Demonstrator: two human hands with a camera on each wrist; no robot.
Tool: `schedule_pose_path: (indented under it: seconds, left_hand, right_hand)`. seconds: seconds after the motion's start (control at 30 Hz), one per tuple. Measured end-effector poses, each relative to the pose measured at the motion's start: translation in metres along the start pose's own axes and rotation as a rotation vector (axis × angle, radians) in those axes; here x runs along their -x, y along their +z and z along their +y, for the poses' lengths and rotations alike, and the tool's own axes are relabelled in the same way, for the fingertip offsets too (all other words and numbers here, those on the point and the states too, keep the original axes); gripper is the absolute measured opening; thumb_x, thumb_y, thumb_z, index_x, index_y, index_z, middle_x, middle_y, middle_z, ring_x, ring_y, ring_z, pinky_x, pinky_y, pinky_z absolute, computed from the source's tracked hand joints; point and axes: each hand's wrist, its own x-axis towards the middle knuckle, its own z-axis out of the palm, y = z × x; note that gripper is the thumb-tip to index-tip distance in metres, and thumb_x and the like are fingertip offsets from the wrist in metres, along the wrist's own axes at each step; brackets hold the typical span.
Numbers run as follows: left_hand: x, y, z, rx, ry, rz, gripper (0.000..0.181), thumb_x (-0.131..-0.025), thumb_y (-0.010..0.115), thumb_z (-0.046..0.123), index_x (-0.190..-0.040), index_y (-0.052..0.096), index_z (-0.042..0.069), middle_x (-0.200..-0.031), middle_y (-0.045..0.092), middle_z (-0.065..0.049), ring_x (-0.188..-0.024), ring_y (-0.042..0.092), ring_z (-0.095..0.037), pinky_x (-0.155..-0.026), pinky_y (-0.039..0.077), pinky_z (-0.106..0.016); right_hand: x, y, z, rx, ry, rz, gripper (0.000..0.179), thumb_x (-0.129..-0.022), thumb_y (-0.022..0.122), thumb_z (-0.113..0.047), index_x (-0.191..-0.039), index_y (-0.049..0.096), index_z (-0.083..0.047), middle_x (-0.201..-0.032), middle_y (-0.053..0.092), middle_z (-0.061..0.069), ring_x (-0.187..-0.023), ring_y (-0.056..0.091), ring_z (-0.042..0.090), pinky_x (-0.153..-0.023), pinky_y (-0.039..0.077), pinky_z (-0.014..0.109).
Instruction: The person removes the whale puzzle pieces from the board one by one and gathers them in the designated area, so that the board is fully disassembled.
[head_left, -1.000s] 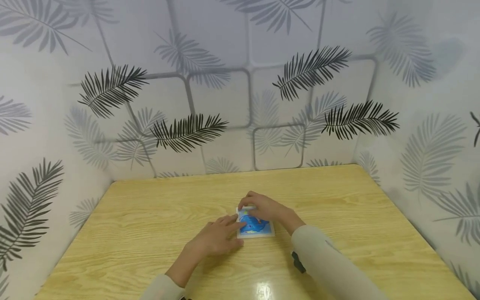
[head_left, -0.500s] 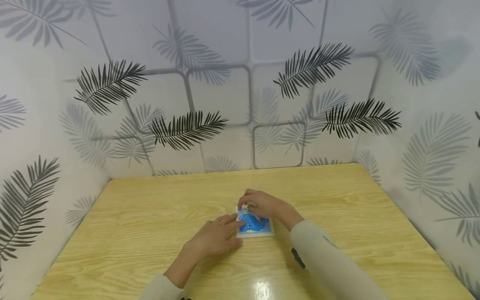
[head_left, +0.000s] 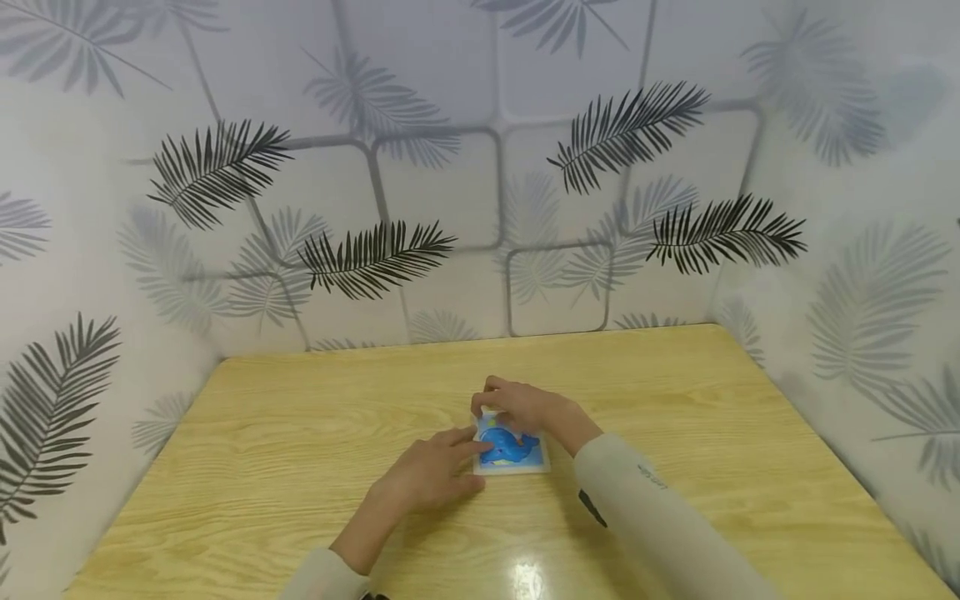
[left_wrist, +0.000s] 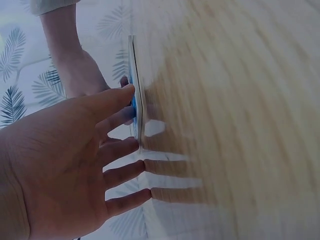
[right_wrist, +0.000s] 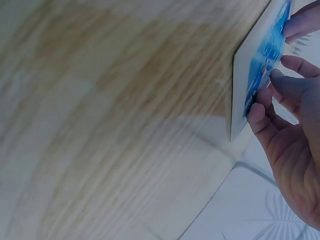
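Note:
A small square picture board (head_left: pixel 513 455), with a blue whale and a white border, lies on the wood-grain table (head_left: pixel 315 433). My left hand (head_left: pixel 431 471) reaches it from the left; its fingers are extended, one over the picture. In the left wrist view my left hand (left_wrist: pixel 65 150) has its thumb and nearer fingertips at the thin edge of the board (left_wrist: pixel 139 110), other fingertips on the table. My right hand (head_left: pixel 528 407) bends over the far left corner, fingers curled at the board. In the right wrist view its fingertips (right_wrist: pixel 257 112) meet the board (right_wrist: pixel 242 85) near one edge, partly hiding the picture.
Beyond the table's far edge (head_left: pixel 375 350) stands a pale wall (head_left: pixel 442 300) with a leaf pattern, and similar walls rise at both sides. A light reflection (head_left: pixel 527 575) lies on the tabletop near the front. Both forearms wear light sleeves (head_left: pixel 645 500).
The right hand has shifted very slightly to the left at the board's far corner, and its sleeve has turned a little. The left hand and the board stay nearly in place.

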Motion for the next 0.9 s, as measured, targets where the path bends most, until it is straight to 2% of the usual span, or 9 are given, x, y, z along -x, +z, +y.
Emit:
schedule_pose_path:
  seconds: [0.13, 0.23, 0.37, 0.47, 0.53, 0.6, 0.77, 0.83, 0.9]
  left_hand:
    - [-0.001, 0.002, 0.002, -0.021, 0.001, 0.000, 0.053, -0.103, 0.065, 0.037, -0.152, 0.055, 0.019, -0.163, 0.042, -0.014, -0.146, 0.043, -0.041, -0.109, 0.039, -0.070]
    - [-0.001, 0.003, 0.002, -0.040, 0.004, 0.003, 0.053, -0.104, 0.064, 0.037, -0.153, 0.053, 0.019, -0.163, 0.041, -0.013, -0.147, 0.043, -0.041, -0.109, 0.041, -0.067]
    - [-0.001, 0.004, 0.000, -0.062, 0.009, 0.015, 0.054, -0.104, 0.064, 0.037, -0.153, 0.053, 0.019, -0.163, 0.042, -0.014, -0.146, 0.044, -0.041, -0.108, 0.043, -0.065]
    - [-0.001, 0.004, 0.000, -0.063, 0.008, 0.020, 0.055, -0.103, 0.065, 0.037, -0.153, 0.053, 0.018, -0.162, 0.043, -0.014, -0.146, 0.043, -0.041, -0.108, 0.043, -0.065]
    - [-0.001, 0.005, 0.001, -0.056, 0.009, 0.021, 0.055, -0.103, 0.065, 0.037, -0.153, 0.053, 0.018, -0.163, 0.042, -0.015, -0.146, 0.043, -0.042, -0.109, 0.042, -0.065]
    - [-0.001, 0.005, 0.001, -0.060, 0.010, 0.020, 0.055, -0.103, 0.064, 0.038, -0.153, 0.053, 0.018, -0.163, 0.042, -0.015, -0.147, 0.042, -0.043, -0.109, 0.041, -0.066]
    - [-0.001, 0.006, -0.001, -0.080, -0.002, 0.022, 0.055, -0.103, 0.065, 0.039, -0.153, 0.053, 0.019, -0.162, 0.042, -0.015, -0.146, 0.043, -0.042, -0.110, 0.042, -0.065]
    - [-0.001, 0.007, 0.000, -0.079, -0.008, 0.023, 0.055, -0.102, 0.066, 0.039, -0.153, 0.054, 0.020, -0.162, 0.043, -0.014, -0.146, 0.043, -0.041, -0.110, 0.042, -0.065]
    - [-0.001, 0.007, 0.000, -0.084, -0.011, 0.021, 0.055, -0.102, 0.066, 0.039, -0.153, 0.053, 0.020, -0.162, 0.043, -0.014, -0.146, 0.044, -0.041, -0.110, 0.042, -0.064]
  right_hand:
    - [0.002, 0.002, 0.000, -0.082, 0.035, -0.004, 0.033, -0.105, 0.055, 0.002, -0.123, 0.057, -0.025, -0.125, 0.047, 0.000, -0.096, 0.062, 0.017, -0.070, 0.054, 0.024]
    - [0.002, 0.005, 0.002, -0.137, 0.041, 0.013, 0.037, -0.102, 0.054, 0.006, -0.122, 0.054, -0.025, -0.126, 0.047, 0.000, -0.103, 0.060, 0.018, -0.069, 0.054, 0.024]
    - [0.002, 0.009, 0.005, -0.162, -0.005, 0.063, 0.040, -0.095, 0.052, 0.011, -0.120, 0.057, -0.020, -0.125, 0.050, -0.001, -0.106, 0.057, 0.021, -0.083, 0.054, 0.034]
    - [0.003, 0.012, 0.007, -0.196, -0.032, 0.111, 0.039, -0.092, 0.053, 0.011, -0.121, 0.060, -0.014, -0.125, 0.056, 0.001, -0.113, 0.057, 0.024, -0.100, 0.051, 0.044]
    - [0.004, 0.014, 0.009, -0.234, -0.021, 0.135, 0.037, -0.092, 0.056, 0.009, -0.123, 0.061, -0.012, -0.127, 0.059, 0.003, -0.116, 0.058, 0.024, -0.105, 0.049, 0.048]
    - [0.006, 0.015, 0.010, -0.280, 0.002, 0.159, 0.033, -0.094, 0.062, 0.004, -0.123, 0.063, -0.009, -0.127, 0.061, 0.006, -0.113, 0.059, 0.024, -0.104, 0.049, 0.049]
    - [0.008, 0.015, 0.012, -0.320, 0.057, 0.201, 0.024, -0.094, 0.074, -0.006, -0.118, 0.071, -0.008, -0.124, 0.062, 0.008, -0.086, 0.059, 0.017, -0.088, 0.054, 0.039]
    - [0.008, 0.017, 0.013, -0.315, 0.064, 0.217, 0.022, -0.094, 0.076, -0.009, -0.116, 0.073, -0.008, -0.122, 0.063, 0.006, -0.083, 0.060, 0.015, -0.086, 0.055, 0.037]
    - [0.007, 0.019, 0.013, -0.294, 0.066, 0.231, 0.020, -0.094, 0.077, -0.011, -0.114, 0.074, -0.009, -0.120, 0.066, 0.005, -0.091, 0.061, 0.015, -0.091, 0.055, 0.038]
